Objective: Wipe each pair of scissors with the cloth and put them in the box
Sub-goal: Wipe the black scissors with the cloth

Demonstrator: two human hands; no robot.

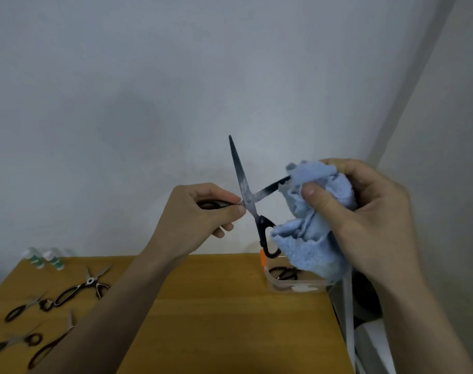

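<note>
Right hand (364,211) grips cloth (310,225) round one blade, left hand (200,217) pinching open scissors (246,190) — wiping; next blade, then box (294,286).

Four loose scissors (54,306) are lying on the counter's (216,319) left side, with two bottles (45,258) standing behind them. The box (292,283) is sitting at the right edge, holding another pair (286,273).

One head-worn view faces forward and slightly down, close above the raised hands, toward a wall corner.
</note>
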